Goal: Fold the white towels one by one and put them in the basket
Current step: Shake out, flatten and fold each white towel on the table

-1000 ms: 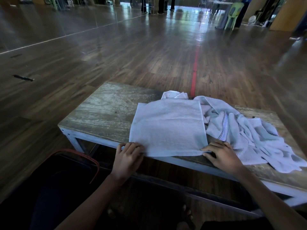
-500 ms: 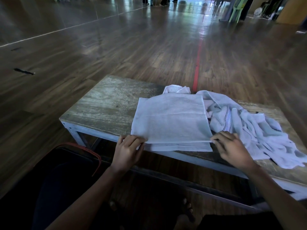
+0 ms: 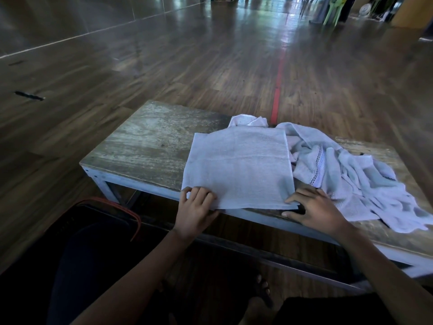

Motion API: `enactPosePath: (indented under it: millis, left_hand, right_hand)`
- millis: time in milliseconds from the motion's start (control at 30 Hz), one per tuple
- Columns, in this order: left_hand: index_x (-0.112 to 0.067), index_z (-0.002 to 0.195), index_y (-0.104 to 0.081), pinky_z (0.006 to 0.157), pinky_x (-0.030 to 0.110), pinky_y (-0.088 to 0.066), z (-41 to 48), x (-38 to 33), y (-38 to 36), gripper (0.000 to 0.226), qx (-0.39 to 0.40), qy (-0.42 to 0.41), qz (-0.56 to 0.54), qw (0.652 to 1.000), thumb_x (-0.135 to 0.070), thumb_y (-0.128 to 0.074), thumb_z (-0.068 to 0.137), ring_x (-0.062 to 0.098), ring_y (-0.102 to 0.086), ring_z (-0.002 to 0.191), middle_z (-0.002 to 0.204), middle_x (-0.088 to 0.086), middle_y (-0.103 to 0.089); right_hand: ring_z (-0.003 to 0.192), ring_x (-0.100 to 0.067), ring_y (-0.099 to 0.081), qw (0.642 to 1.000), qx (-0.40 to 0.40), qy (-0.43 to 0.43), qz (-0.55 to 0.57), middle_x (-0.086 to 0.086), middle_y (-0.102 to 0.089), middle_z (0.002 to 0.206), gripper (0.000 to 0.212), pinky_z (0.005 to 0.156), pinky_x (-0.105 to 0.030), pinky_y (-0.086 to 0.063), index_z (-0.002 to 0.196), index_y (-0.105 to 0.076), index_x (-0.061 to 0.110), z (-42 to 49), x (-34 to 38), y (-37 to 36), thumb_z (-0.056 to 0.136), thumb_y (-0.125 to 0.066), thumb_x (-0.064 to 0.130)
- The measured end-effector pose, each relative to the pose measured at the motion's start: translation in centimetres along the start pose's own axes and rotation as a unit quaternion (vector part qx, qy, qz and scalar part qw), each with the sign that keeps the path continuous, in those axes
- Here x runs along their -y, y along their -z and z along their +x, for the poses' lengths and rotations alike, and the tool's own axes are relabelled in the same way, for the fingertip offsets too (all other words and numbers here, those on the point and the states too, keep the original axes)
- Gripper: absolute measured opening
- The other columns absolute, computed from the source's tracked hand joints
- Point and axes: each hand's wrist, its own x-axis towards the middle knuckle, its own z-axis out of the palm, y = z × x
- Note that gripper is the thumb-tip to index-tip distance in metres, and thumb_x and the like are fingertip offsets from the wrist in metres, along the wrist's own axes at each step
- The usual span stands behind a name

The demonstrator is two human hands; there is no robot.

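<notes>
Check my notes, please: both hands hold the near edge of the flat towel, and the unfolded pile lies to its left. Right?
Not quite. The head view shows the unfolded pile to the right of the flat towel. The left hand and right hand do hold its near edge.

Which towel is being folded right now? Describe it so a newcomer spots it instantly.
On the worn wooden table, look at the near edge between the left hand and right hand. The folded towel lies there: flat and square, unlike the crumpled towel pile to its right.
</notes>
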Motion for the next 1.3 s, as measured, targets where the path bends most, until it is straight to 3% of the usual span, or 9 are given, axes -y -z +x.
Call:
enactPosePath:
  millis: [133,367,467,600,800,867,1000,1133,1300]
  left_hand:
    - [-0.018,0.092,-0.065,0.082,0.036,-0.036,0.1,0.3,0.2,0.012,-0.018,-0.023,-0.037,0.999,-0.026,-0.066,0.082,0.019,-0.058,0.089,0.095,-0.005,-0.064]
    - [-0.021,0.09,-0.071,0.08,0.035,-0.036,0.0,2.4,2.4,0.01,0.009,-0.027,-0.01,1.0,-0.023,-0.062,0.085,0.014,-0.062,0.085,0.093,-0.01,-0.07]
    - [-0.023,0.086,-0.071,0.079,0.035,-0.036,0.0,4.2,3.6,0.011,0.026,-0.026,0.026,0.999,-0.026,-0.06,0.085,0.016,-0.064,0.082,0.088,-0.01,-0.07]
    - [-0.023,0.082,-0.07,0.079,0.037,-0.037,0.3,6.4,5.3,0.014,0.036,-0.021,0.066,0.997,-0.029,-0.059,0.087,0.018,-0.065,0.079,0.082,-0.007,-0.069]
    - [-0.02,0.084,-0.071,0.076,0.034,-0.036,0.6,7.0,6.5,0.022,0.072,-0.003,0.051,0.996,-0.03,-0.052,0.088,0.02,-0.067,0.078,0.084,-0.004,-0.072]
    - [-0.019,0.085,-0.071,0.075,0.033,-0.035,0.6,7.3,6.9,0.023,0.1,-0.016,0.043,0.994,-0.029,-0.05,0.088,0.02,-0.067,0.076,0.083,-0.003,-0.072]
    - [-0.015,0.093,-0.07,0.077,0.031,-0.036,2.9,8.5,8.6,0.028,0.128,-0.071,0.039,0.988,-0.027,-0.045,0.09,0.023,-0.066,0.076,0.084,0.001,-0.071]
    - [-0.013,0.09,-0.07,0.076,0.03,-0.038,9.1,8.8,12.0,0.033,0.093,-0.091,0.038,0.991,-0.029,-0.041,0.092,0.024,-0.066,0.073,0.081,0.002,-0.071]
    - [-0.012,0.079,-0.067,0.066,0.035,-0.041,18.1,9.0,18.1,0.038,0.056,-0.076,0.062,0.994,-0.033,-0.035,0.086,0.03,-0.065,0.07,0.071,0.006,-0.068]
  right_hand:
    - [0.104,-0.017,-0.055,1.0,0.015,0.001,0.016,0.015,-0.061,0.093,0.018,0.089,-0.022,-0.024,0.094,-0.069,0.025,0.1,-0.2,0.3,0.077,-0.076,0.03]
    - [0.098,-0.019,-0.058,0.999,0.022,0.034,-0.022,0.01,-0.063,0.089,0.024,0.089,-0.034,-0.044,0.098,-0.071,0.022,0.3,-0.6,0.3,0.075,-0.075,0.018]
    - [0.097,-0.022,-0.06,0.997,0.015,0.046,-0.059,0.008,-0.065,0.089,0.023,0.09,-0.036,-0.047,0.097,-0.071,0.02,0.5,-0.4,0.2,0.074,-0.071,0.017]
    - [0.085,-0.026,-0.065,0.989,-0.046,0.077,-0.117,0.0,-0.066,0.083,0.03,0.08,-0.036,-0.051,0.088,-0.07,0.014,0.9,0.5,0.1,0.078,-0.043,0.022]
    - [0.077,-0.025,-0.064,0.98,-0.023,0.089,-0.176,-0.003,-0.062,0.083,0.029,0.078,-0.036,-0.041,0.088,-0.066,0.015,1.1,1.2,-0.7,0.085,-0.04,0.027]
    - [0.079,-0.026,-0.064,0.982,-0.019,0.095,-0.163,-0.002,-0.062,0.084,0.029,0.074,-0.037,-0.048,0.088,-0.066,0.015,1.1,1.3,-0.3,0.086,-0.041,0.028]
    - [0.068,-0.022,-0.064,0.986,-0.059,0.086,-0.133,-0.002,-0.063,0.079,0.011,0.064,-0.029,-0.046,0.083,-0.066,0.014,1.6,2.0,3.4,0.075,-0.073,0.016]
    - [0.063,-0.028,-0.062,0.982,-0.112,0.059,-0.139,-0.003,-0.061,0.075,0.017,0.062,-0.036,-0.047,0.079,-0.061,0.014,4.6,1.4,9.6,0.084,-0.048,0.023]
    - [0.08,-0.028,-0.065,0.983,-0.148,0.02,-0.108,-0.004,-0.062,0.085,0.01,0.075,-0.034,-0.047,0.088,-0.065,0.011,9.0,2.4,20.6,0.08,-0.069,0.006]
